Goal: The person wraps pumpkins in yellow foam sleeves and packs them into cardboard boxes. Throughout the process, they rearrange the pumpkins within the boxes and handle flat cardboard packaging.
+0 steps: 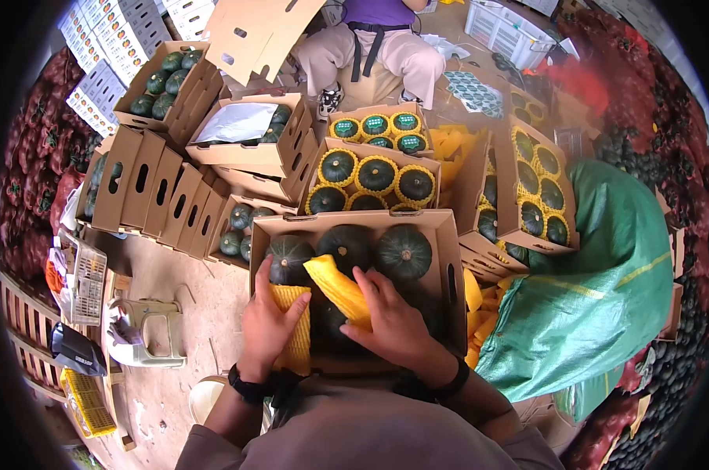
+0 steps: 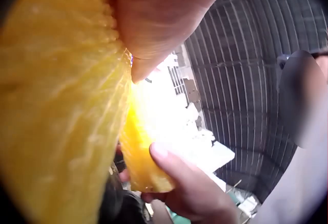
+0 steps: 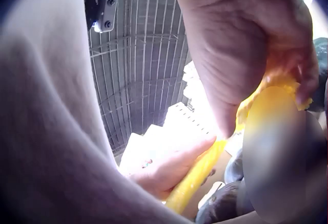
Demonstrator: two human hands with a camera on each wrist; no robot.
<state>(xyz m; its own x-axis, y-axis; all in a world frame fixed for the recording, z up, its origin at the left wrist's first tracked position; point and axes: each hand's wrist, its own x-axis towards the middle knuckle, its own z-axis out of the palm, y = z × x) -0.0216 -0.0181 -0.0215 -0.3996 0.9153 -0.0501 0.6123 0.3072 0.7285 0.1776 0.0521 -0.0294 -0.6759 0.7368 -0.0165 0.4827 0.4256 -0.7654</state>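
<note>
An open cardboard box [image 1: 354, 222] holds several dark green pumpkins [image 1: 403, 252]. Over its left part the left hand [image 1: 268, 325] grips a yellow foam net [image 1: 295, 329], thumb on the near face. The right hand [image 1: 393, 321] pinches a second yellow foam net [image 1: 337, 290], which slants up to the left above the pumpkins. In the left wrist view the left hand's net [image 2: 56, 96] fills the left side, and the right hand [image 2: 197, 190] holds its net [image 2: 146, 167] beyond. The right wrist view shows the right hand [image 3: 236, 45] close up and the left hand [image 3: 169, 170] beyond.
Boxes of netted pumpkins [image 1: 375, 174] stand beyond and at the right, beside a green sack [image 1: 589, 290]. Stacked cardboard boxes [image 1: 162, 184] are at the left, near a stool [image 1: 154, 333] and crate [image 1: 86, 282]. A person in light trousers [image 1: 327, 59] sits at the far side.
</note>
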